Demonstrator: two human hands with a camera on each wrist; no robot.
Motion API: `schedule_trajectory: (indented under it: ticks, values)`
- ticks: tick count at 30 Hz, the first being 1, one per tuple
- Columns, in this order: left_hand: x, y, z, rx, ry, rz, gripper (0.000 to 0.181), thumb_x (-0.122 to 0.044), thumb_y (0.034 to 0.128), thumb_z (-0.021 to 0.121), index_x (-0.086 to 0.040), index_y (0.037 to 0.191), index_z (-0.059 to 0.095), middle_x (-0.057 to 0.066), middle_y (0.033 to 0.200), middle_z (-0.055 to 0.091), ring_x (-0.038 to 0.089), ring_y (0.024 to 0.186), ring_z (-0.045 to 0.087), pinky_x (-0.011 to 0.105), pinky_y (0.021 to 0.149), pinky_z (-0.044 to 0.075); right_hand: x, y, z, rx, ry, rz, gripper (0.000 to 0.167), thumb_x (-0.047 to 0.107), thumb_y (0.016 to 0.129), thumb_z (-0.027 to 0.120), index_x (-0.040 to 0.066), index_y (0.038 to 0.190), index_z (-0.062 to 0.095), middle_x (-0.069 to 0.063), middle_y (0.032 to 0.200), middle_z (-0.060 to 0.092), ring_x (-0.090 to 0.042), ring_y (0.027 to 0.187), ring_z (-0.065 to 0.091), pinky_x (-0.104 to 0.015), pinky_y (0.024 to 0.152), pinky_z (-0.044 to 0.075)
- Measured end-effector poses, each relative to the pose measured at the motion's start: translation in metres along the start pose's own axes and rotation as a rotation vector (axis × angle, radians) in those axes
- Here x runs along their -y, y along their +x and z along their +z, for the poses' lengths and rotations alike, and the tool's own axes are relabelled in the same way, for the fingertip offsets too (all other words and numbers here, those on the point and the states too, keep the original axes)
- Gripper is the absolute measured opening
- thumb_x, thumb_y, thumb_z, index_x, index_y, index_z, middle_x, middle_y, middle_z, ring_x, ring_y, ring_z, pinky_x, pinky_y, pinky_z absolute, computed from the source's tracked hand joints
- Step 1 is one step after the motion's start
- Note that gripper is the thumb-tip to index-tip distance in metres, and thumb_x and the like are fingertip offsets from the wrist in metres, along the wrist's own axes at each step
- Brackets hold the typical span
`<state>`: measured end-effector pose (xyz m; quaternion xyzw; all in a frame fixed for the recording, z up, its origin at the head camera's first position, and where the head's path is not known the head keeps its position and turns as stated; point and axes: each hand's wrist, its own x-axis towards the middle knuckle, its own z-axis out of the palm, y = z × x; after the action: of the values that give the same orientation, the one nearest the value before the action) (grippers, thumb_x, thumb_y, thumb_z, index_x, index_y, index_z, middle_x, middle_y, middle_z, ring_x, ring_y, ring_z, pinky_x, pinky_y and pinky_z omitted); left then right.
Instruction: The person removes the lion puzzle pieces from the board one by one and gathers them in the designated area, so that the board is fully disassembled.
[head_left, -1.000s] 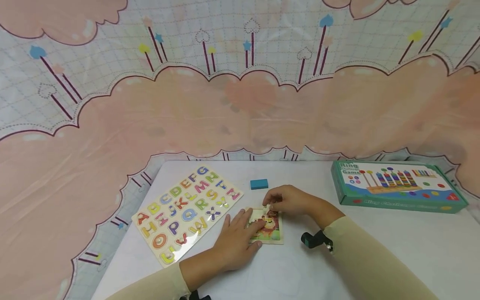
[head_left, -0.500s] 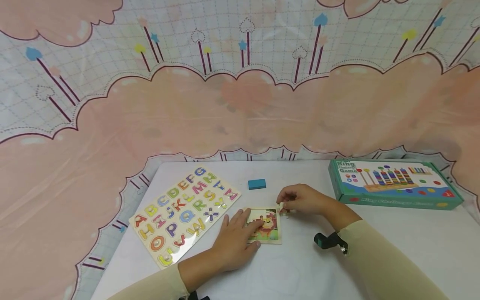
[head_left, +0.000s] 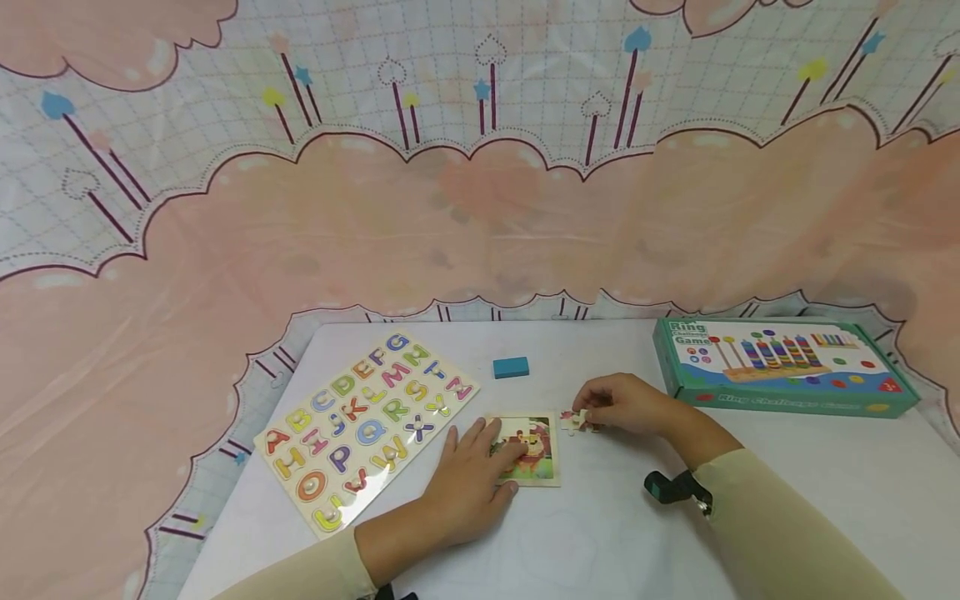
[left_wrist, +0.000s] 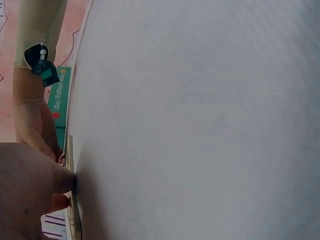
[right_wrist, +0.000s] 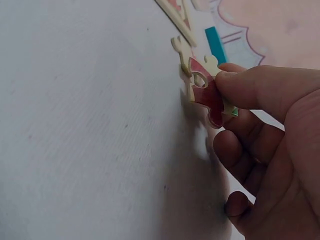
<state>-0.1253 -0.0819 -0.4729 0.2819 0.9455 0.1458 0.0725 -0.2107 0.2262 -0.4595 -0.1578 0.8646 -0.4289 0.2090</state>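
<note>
A small square picture puzzle [head_left: 536, 454] with an animal drawing in a pale wooden frame lies on the white table. My left hand [head_left: 468, 483] rests on its left part with fingers spread, covering some of the picture. To the right of the frame, my right hand [head_left: 618, 404] pinches a jigsaw piece [right_wrist: 205, 95] between thumb and fingers. Red and pale patches show on that piece. Just beyond it in the right wrist view is another pale jigsaw piece [right_wrist: 182, 52]; whether the two touch I cannot tell.
An alphabet board [head_left: 367, 429] with colourful knobbed letters lies to the left. A blue block [head_left: 511, 367] sits behind the puzzle. At the back right is a green Ring Challenge Game box [head_left: 787, 367]. A patterned cloth [head_left: 480, 233] hangs behind the table.
My right hand has moved right, from the puzzle's upper right corner to the table beside it, with the jigsaw piece in its fingers. My left hand has stayed on the puzzle.
</note>
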Motion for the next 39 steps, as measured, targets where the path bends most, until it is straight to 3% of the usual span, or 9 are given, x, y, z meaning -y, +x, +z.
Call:
schedule_trajectory:
  ticks: [11, 22, 33, 39]
  values:
    - [-0.002, 0.003, -0.002, 0.001, -0.027, 0.013, 0.051, -0.039, 0.1055, 0.063, -0.033, 0.155, 0.055, 0.011, 0.172, 0.033, 0.035, 0.163, 0.020, 0.070, 0.126, 0.011, -0.004, -0.003, 0.000, -0.010, -0.011, -0.039, 0.014, 0.002, 0.101, 0.068, 0.010, 0.109, 0.077, 0.000, 0.096, 0.074, -0.020, 0.090, 0.065, -0.030, 0.080, 0.056]
    - [-0.006, 0.006, -0.004, 0.021, -0.031, 0.019, 0.052, -0.040, 0.1058, 0.063, -0.033, 0.156, 0.055, 0.012, 0.173, 0.031, 0.035, 0.163, 0.019, 0.070, 0.126, 0.010, -0.010, -0.006, -0.003, -0.043, -0.062, -0.005, 0.013, 0.005, 0.102, 0.070, 0.014, 0.107, 0.078, 0.002, 0.098, 0.074, -0.020, 0.094, 0.063, -0.036, 0.088, 0.056]
    - [-0.008, 0.009, -0.001, 0.032, -0.032, 0.036, 0.054, -0.042, 0.1058, 0.062, -0.034, 0.158, 0.053, 0.012, 0.175, 0.028, 0.036, 0.163, 0.017, 0.070, 0.126, 0.008, -0.015, -0.007, -0.003, -0.100, -0.208, -0.081, 0.017, 0.005, 0.099, 0.074, 0.019, 0.107, 0.080, 0.006, 0.105, 0.071, -0.017, 0.097, 0.061, -0.036, 0.090, 0.056]
    - [-0.007, 0.009, 0.000, 0.032, -0.031, 0.040, 0.055, -0.045, 0.1054, 0.062, -0.036, 0.159, 0.051, 0.012, 0.175, 0.028, 0.036, 0.163, 0.017, 0.070, 0.126, 0.009, -0.017, -0.006, -0.003, -0.098, -0.212, -0.103, 0.017, 0.003, 0.098, 0.074, 0.018, 0.106, 0.079, 0.006, 0.103, 0.072, -0.016, 0.094, 0.061, -0.032, 0.088, 0.056]
